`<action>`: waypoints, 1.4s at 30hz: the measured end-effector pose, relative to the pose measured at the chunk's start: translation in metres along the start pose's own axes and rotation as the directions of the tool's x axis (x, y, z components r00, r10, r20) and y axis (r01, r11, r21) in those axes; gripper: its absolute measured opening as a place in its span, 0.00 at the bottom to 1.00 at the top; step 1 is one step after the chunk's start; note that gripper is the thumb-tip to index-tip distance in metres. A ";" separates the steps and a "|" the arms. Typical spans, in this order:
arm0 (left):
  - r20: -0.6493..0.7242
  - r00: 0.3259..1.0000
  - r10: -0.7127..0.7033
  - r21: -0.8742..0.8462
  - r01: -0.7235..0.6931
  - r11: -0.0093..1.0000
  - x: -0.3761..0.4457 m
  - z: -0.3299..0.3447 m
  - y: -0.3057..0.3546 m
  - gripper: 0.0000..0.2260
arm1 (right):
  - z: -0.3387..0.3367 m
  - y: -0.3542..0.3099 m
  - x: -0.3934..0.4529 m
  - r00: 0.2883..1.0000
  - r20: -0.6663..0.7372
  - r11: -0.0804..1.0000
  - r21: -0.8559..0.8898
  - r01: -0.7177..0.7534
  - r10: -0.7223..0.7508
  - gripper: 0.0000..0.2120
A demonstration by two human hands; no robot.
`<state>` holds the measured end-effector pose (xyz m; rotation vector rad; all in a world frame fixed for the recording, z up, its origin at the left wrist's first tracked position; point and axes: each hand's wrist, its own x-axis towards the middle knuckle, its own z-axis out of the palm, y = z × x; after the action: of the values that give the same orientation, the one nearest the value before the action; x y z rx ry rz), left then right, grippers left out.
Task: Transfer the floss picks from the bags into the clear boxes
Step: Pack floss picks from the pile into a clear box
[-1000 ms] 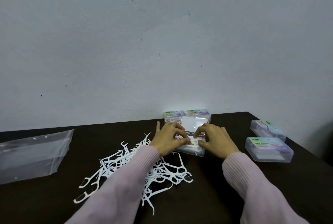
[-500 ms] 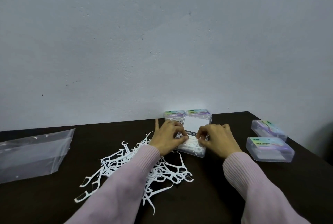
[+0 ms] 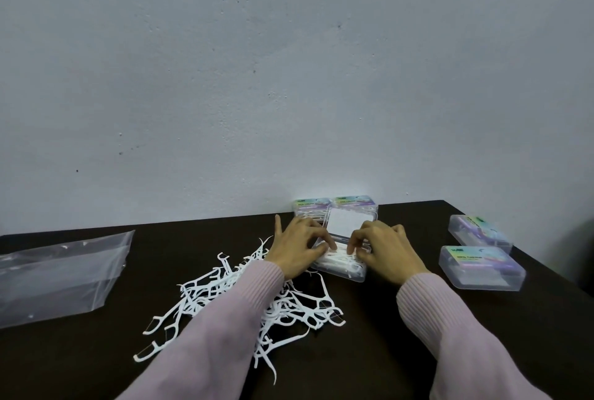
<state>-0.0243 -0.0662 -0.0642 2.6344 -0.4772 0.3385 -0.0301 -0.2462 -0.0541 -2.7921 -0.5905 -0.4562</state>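
Note:
An open clear box (image 3: 348, 273) lies at the table's middle, its lid (image 3: 350, 222) tipped up toward the wall and white floss picks (image 3: 337, 260) inside. My left hand (image 3: 297, 250) is at the box's left side and my right hand (image 3: 387, 250) at its right. The curled fingertips of both hands pinch the picks in the box. A heap of loose floss picks (image 3: 221, 287) is spread on the table to the left, partly hidden under my left sleeve. A flat clear plastic bag (image 3: 61, 271) lies at the far left.
Two closed clear boxes with coloured labels (image 3: 480, 266) (image 3: 479, 232) sit at the right, near the dark table's right edge (image 3: 546, 274). Two more labelled boxes (image 3: 311, 206) (image 3: 355, 202) stand against the grey wall behind the open box.
Both hands have drawn a little away from me over the open box, and their fingertips have shifted on the picks inside it. The pile, the bag and the other boxes stay put.

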 end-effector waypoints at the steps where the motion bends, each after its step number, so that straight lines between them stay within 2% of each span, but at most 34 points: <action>1: 0.007 1.000 0.005 -0.007 -0.005 1.000 0.000 0.000 0.000 0.07 | 0.000 0.000 0.000 1.000 0.005 1.000 0.000 -0.002 0.002 0.08; 9: 0.034 0.998 0.053 0.012 -0.053 0.999 -0.002 0.001 0.005 0.10 | -0.004 -0.004 0.000 0.998 0.060 1.000 0.020 -0.002 0.001 0.08; 20: 0.021 1.000 0.009 -0.077 -0.008 0.997 0.000 0.004 0.002 0.07 | 0.000 -0.005 0.000 0.998 -0.046 0.996 -0.073 -0.054 0.050 0.07; 27: 0.011 1.000 0.011 -0.057 -0.010 0.998 0.001 0.005 -0.002 0.07 | -0.004 0.002 -0.001 0.999 -0.030 0.997 -0.079 -0.017 0.015 0.07; 35: -0.035 0.998 -0.047 -0.108 0.043 0.993 0.001 0.001 -0.004 0.04 | 0.000 0.000 -0.001 0.999 -0.017 0.992 -0.119 0.037 -0.039 0.09; 38: -0.041 0.998 -0.055 -0.105 0.050 0.993 -0.001 0.001 -0.005 0.03 | 0.000 0.003 -0.001 0.999 -0.013 0.995 -0.092 0.039 -0.041 0.09; 42: -0.094 0.993 -0.075 -0.189 0.056 0.980 0.000 -0.001 -0.005 0.04 | -0.001 0.005 0.001 0.999 -0.020 0.998 -0.052 0.024 -0.026 0.09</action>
<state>-0.0222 -0.0614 -0.0649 2.4318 -0.3696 0.3847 -0.0276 -0.2502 -0.0537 -2.8282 -0.6184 -0.5118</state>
